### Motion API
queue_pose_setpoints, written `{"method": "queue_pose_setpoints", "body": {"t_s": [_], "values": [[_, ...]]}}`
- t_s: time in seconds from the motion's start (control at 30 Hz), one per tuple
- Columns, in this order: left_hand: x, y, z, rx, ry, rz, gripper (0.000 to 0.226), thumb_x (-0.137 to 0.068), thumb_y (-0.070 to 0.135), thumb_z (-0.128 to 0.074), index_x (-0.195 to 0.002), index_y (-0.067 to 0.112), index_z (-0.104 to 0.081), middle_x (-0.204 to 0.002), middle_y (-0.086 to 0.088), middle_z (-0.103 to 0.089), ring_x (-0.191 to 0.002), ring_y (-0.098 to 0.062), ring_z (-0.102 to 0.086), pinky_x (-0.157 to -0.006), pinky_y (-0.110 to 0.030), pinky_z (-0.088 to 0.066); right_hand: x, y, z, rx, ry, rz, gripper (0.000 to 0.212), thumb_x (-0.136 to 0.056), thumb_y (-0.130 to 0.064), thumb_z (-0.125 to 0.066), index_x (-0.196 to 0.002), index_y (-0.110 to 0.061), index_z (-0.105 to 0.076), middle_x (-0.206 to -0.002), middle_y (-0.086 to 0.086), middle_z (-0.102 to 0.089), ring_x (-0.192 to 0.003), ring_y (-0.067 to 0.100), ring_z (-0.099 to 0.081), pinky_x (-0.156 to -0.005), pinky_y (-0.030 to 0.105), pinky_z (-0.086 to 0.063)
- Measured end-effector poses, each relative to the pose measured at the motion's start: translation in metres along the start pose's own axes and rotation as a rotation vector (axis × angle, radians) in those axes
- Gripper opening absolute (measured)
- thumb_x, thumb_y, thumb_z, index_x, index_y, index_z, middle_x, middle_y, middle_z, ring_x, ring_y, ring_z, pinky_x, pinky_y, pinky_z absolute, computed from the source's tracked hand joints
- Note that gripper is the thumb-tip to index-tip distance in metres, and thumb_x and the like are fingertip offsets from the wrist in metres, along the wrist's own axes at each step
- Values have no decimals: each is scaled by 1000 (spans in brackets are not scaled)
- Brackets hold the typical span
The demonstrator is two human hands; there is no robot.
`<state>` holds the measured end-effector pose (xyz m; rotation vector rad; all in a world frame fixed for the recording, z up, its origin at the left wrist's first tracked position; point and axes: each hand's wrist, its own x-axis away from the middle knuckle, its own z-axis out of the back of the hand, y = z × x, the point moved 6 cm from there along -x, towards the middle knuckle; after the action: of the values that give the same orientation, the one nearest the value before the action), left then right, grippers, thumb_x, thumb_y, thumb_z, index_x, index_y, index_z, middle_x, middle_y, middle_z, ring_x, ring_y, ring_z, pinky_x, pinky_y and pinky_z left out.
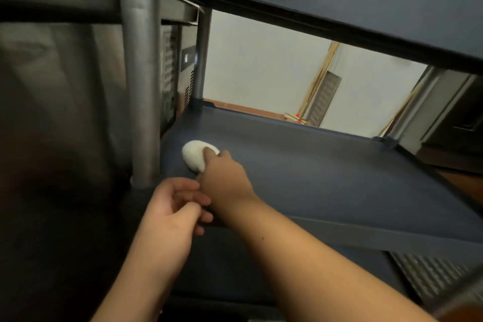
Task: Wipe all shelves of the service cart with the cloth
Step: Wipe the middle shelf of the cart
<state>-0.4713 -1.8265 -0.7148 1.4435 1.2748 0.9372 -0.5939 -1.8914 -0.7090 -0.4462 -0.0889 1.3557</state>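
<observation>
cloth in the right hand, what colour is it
White; the cloth shows plainly in the head view, against the dark blue shelf.

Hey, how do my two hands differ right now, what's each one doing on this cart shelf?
The right hand reaches out over the blue shelf and grips the white cloth; the left hand holds nothing. The right hand shows its back, pressing the cloth down near the grey post; the left hand shows its palm side, fingers loosely curled, at the shelf's near edge. Both are bare and close together.

Matt plastic shelf (313, 165), soft white cloth (193, 155)
</observation>
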Motion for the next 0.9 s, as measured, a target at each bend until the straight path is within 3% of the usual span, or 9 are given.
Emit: {"method": "queue_pose_setpoints", "body": {"t_s": [0.1,0.17,0.3,0.53,0.67,0.9], "values": [[0,4,10,-18,102,-36,32,-85,-17,-38,-93,10,-53,-80,-10,-61,-57,-15,-56,-43,-18,-42,-6,-32,-15,-9,-59,133,44,-92,-24,-52,-136,-17,-45,-121,18,-47,-107,47,-55,-80,44,-47],[5,12,12,-50,154,-84,30,-85,-15,-40,-96,10,-53,-80,-9,-61,-57,-14,-57,-46,-21,-42,-4,-39,-16,12,-76,224,53,-92,-28,-54,-144,-25,-41,-125,16,-48,-108,47,-56,-85,47,-50],[23,27,3,-68,183,-132,30,-85,-13,-40,-96,12,-53,-80,-8,-62,-60,-17,-57,-53,-29,-43,8,1,6,28,-59,230,67,-91,-35,-61,-152,-32,-33,-132,13,-49,-115,42,-55,-91,45,-48],[43,4,-75,-97,75,-115,34,-85,-16,-38,-94,15,-50,-77,-6,-60,-56,-15,-56,-52,-28,-42,55,165,70,99,67,105,63,-96,-25,-46,-154,-40,-28,-131,8,-50,-110,36,-55,-82,41,-46],[50,-19,-135,-76,-27,-106,35,-85,-18,-39,-99,12,-50,-77,-4,-60,-53,-11,-57,-52,-28,-43,90,281,126,158,148,-64,64,-93,-23,-49,-152,-41,-31,-133,7,-51,-114,35,-56,-86,43,-50],[67,-55,-218,-67,-159,-96,39,-84,-20,-38,-97,15,-50,-78,-4,-59,-51,-8,-57,-55,-31,-42,160,432,214,124,471,-283,60,-91,-10,-54,-149,-23,-44,-135,20,-52,-119,43,-53,-96,46,-46]]}}
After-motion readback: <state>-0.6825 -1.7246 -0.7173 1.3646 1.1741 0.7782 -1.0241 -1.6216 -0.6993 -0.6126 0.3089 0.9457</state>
